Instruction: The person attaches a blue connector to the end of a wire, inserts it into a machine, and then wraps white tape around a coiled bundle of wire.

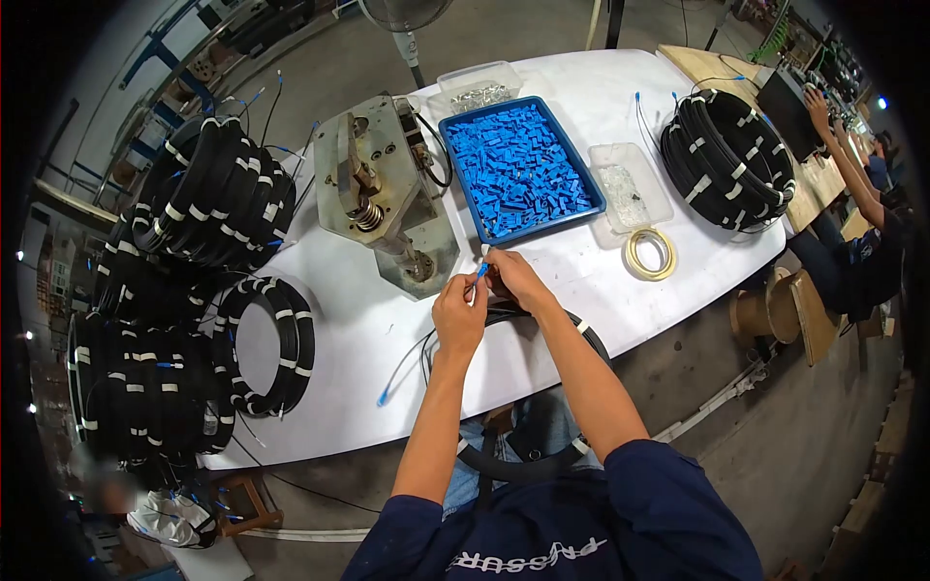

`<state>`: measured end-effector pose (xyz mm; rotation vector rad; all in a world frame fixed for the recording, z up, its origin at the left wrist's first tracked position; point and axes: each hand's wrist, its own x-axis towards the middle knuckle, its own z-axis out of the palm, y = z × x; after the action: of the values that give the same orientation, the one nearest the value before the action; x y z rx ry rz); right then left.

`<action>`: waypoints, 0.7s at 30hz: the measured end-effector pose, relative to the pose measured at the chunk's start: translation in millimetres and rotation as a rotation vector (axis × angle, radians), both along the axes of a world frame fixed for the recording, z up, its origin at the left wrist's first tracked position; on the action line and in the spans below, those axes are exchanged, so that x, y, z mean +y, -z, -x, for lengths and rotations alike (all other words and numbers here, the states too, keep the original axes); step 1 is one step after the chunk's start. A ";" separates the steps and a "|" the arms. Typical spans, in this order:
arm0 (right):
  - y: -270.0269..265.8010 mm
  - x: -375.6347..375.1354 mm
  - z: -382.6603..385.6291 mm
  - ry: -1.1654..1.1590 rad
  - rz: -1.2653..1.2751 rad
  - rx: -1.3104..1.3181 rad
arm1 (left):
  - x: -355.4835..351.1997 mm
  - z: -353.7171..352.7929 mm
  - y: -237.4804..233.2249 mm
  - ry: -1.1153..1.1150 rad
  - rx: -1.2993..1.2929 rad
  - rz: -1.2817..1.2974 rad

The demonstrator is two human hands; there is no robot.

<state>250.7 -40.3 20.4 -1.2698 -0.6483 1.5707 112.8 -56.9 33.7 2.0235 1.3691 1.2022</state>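
My left hand and my right hand meet at the table's front, just below the blue tray. Between their fingertips is a small blue connector on a thin cable, pinched from both sides. A second blue connector end lies on the white table to the left of my forearms. The black cable coil with white ties rests over my lap and the table edge, partly behind my right forearm. The blue tray holds many small blue pieces. A metal press stands left of it.
Black coils are stacked on the left, and another coil sits at the right. Clear bins and a yellowish tape roll lie beside the tray. A co-worker is at the far right.
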 end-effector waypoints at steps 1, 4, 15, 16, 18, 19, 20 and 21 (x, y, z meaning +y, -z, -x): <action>3.5 1.6 0.4 -0.002 -0.002 -0.006 | -2.6 0.8 4.1 0.003 -0.061 0.013; 9.6 3.9 2.4 -0.008 -0.013 0.027 | -6.3 2.7 15.0 -0.008 -0.191 0.054; 8.5 2.8 0.8 -0.115 -0.101 -0.081 | -6.1 3.1 26.0 -0.041 -0.307 0.057; 10.0 2.2 2.4 -0.115 -0.105 -0.086 | -5.9 4.1 28.8 -0.034 -0.369 0.068; 9.1 2.2 3.4 -0.110 -0.106 -0.081 | -4.9 6.2 29.2 -0.038 -0.342 0.087; 7.4 1.5 2.9 -0.108 -0.104 -0.081 | -5.3 6.0 27.3 -0.043 -0.319 0.107; 5.7 1.2 2.5 -0.107 -0.102 -0.083 | -6.3 6.0 25.6 -0.043 -0.320 0.109; 5.5 1.1 2.6 -0.103 -0.095 -0.089 | -8.6 6.8 19.6 -0.052 -0.256 0.128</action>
<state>248.1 -39.1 14.9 -1.2573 -0.8468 1.5541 106.0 -65.5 14.1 1.6910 1.3421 1.3097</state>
